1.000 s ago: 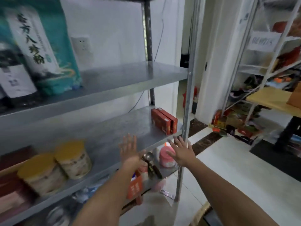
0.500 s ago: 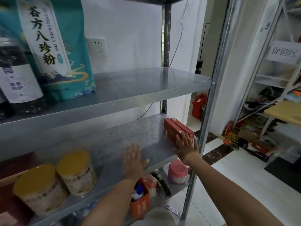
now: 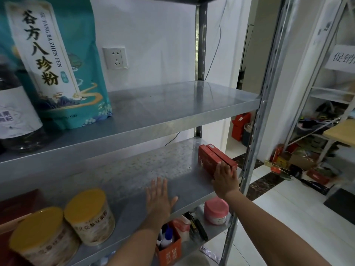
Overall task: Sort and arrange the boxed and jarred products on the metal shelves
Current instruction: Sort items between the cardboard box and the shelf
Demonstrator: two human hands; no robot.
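Two red boxes (image 3: 213, 157) stand side by side at the right end of the middle metal shelf (image 3: 134, 175). My right hand (image 3: 225, 178) lies flat with straight fingers against their near end. My left hand (image 3: 158, 196) rests open, fingers spread, on the bare shelf surface to the left. Two yellow-lidded jars (image 3: 90, 215) stand at the shelf's left front. On the upper shelf (image 3: 172, 106) a teal bag (image 3: 57, 60) stands next to a dark bottle (image 3: 17, 112).
The lowest shelf holds a pink jar (image 3: 216, 210), an orange box of pens (image 3: 170, 248) and dark tools. The front right upright post (image 3: 249, 150) stands just beside my right hand. A second rack (image 3: 326, 93) with goods on the floor is further right.
My right hand has risen from below the shelf edge to the near end of the red boxes. My left hand has slid further onto the shelf.
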